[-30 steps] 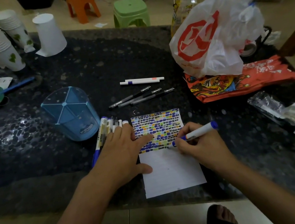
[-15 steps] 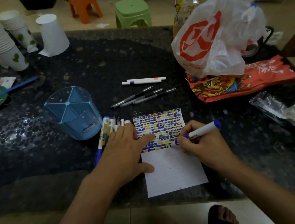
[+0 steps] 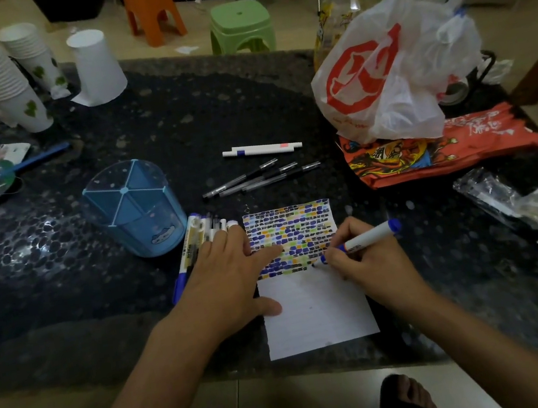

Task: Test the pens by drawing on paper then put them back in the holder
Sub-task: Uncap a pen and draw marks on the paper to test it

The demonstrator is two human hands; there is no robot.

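The right hand (image 3: pixel 368 259) grips a white marker (image 3: pixel 366 238) with a blue end, fingers curled around its barrel. The tip of the marker touches the paper (image 3: pixel 317 311) at the lower right edge of the coloured marks. The upper half of the paper is filled with rows of small blue, yellow, green and dark strokes; the lower half is blank.

The left hand (image 3: pixel 226 275) lies flat, fingers straight, and holds nothing. Its index finger and thumb press on the left side of the paper, and the other fingers rest on a bunch of pens (image 3: pixel 197 241) that lies on the table (image 3: pixel 103 313) just beside the paper.

The holder (image 3: pixel 133 209), blue and divided into compartments, stands left of this bunch, near it. Behind the paper lie three dark pens (image 3: pixel 260 177) side by side, and farther back two white pens (image 3: pixel 261 150). A plastic bag (image 3: pixel 391 72) is at the far right, stacked cups (image 3: pixel 2 85) at the far left.
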